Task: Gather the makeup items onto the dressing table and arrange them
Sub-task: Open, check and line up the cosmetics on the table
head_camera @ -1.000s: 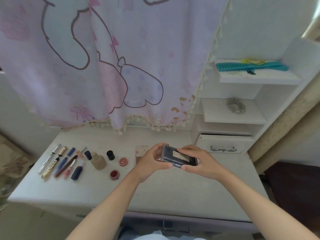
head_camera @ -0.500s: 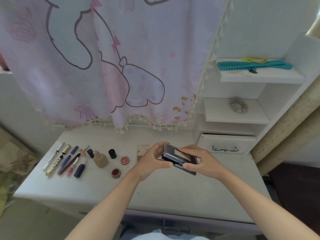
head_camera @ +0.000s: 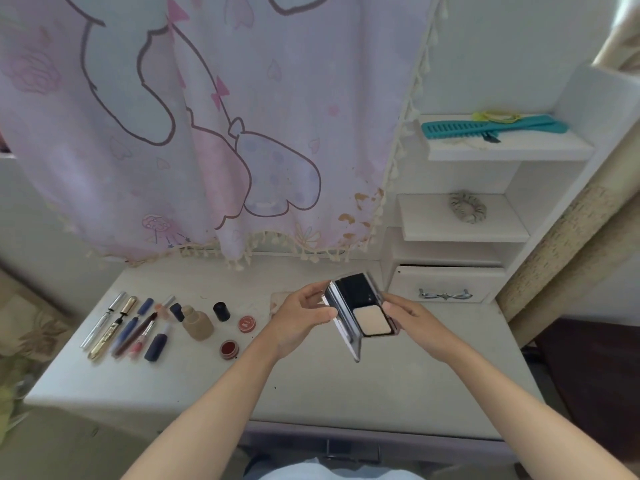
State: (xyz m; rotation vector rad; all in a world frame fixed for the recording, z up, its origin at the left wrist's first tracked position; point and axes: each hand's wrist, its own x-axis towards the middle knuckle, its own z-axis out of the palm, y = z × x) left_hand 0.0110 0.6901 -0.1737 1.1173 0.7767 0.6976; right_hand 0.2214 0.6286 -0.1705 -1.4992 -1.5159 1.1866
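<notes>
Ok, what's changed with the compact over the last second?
The powder compact has been opened: it was shut and lying flat between both hands, and now its lid is swung up and out toward the left hand, showing the beige powder pan. The right hand keeps hold of the base. The makeup laid out on the dressing table has not moved.

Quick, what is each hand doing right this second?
Left hand: closed on the lid side of the open black powder compact.
Right hand: closed on the compact's base side, holding it above the white dressing table.
</notes>
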